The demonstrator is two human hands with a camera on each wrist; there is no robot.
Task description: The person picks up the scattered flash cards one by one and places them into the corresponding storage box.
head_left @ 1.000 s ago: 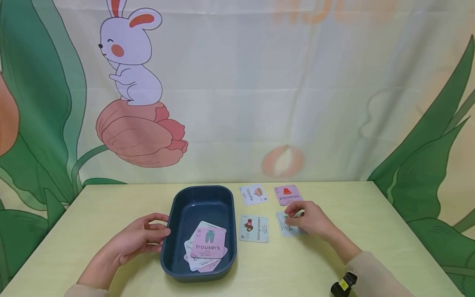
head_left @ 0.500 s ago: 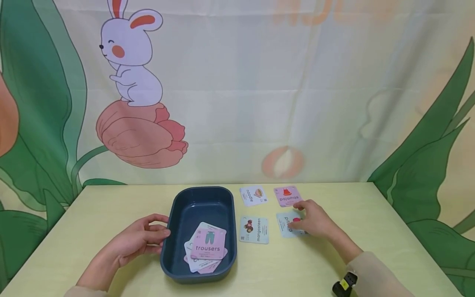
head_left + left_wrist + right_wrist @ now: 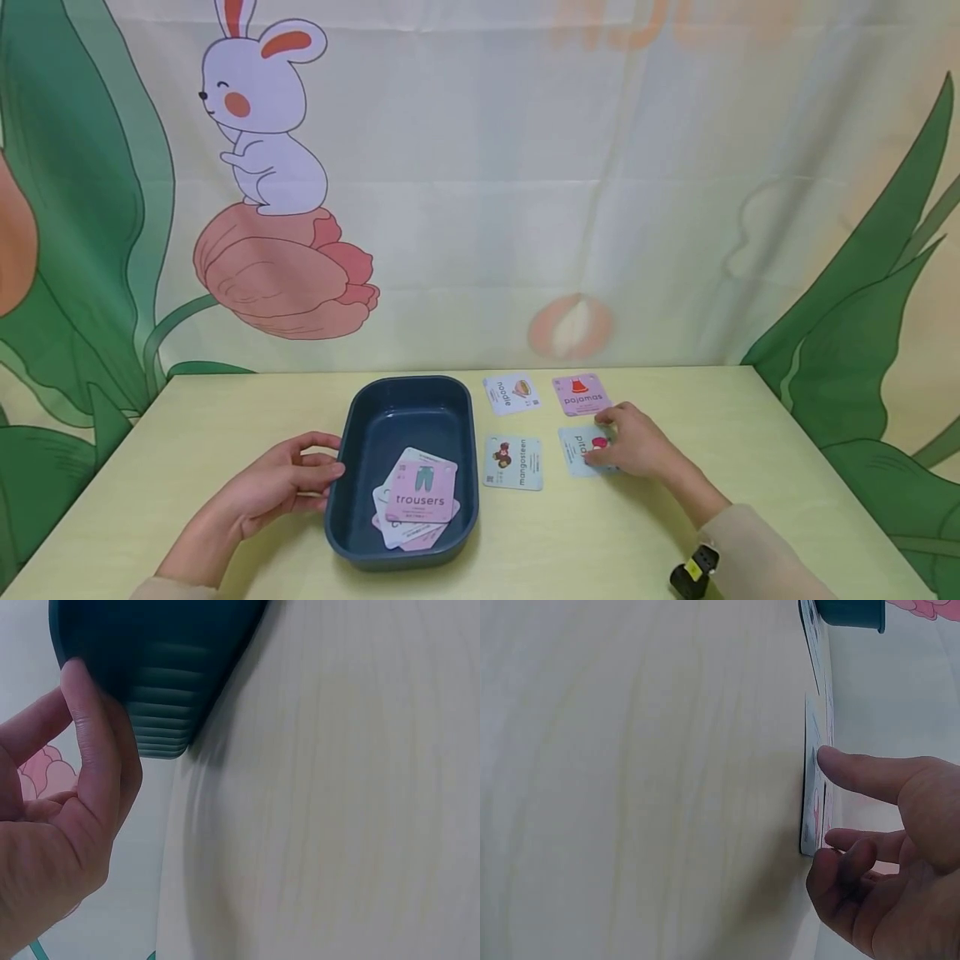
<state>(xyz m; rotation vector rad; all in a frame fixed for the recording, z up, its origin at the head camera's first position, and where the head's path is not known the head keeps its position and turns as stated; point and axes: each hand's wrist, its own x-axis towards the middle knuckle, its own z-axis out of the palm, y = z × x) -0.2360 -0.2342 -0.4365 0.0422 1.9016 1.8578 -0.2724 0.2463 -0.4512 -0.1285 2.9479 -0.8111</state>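
My left hand [image 3: 288, 475] is at the left side of a dark blue tray [image 3: 408, 557], its fingertips touching the outside near the rim; the left wrist view shows a finger against the ribbed tray [image 3: 161, 694]. Inside lie several cards, a pink "trousers" card [image 3: 420, 500] on top. My right hand [image 3: 637, 442] hovers low over a pale blue pitaya card [image 3: 573, 458], thumb and forefinger apart, covering its right part. In the right wrist view the thumb tip is right at the flat card [image 3: 810, 772], and the other fingers of the hand [image 3: 889, 847] are loosely bent.
Beside the tray lie a "mangosteen" card [image 3: 513, 475], a "noodle" card [image 3: 510, 404] and a pink "pajamas" card [image 3: 581, 392], all on the pale yellow table [image 3: 675, 567]. Behind stands a printed curtain [image 3: 480, 208] with a rabbit.
My right hand has shifted slightly right and its thumb and forefinger have spread, uncovering more of the pitaya card, which stays put. The left hand and tray have not moved.
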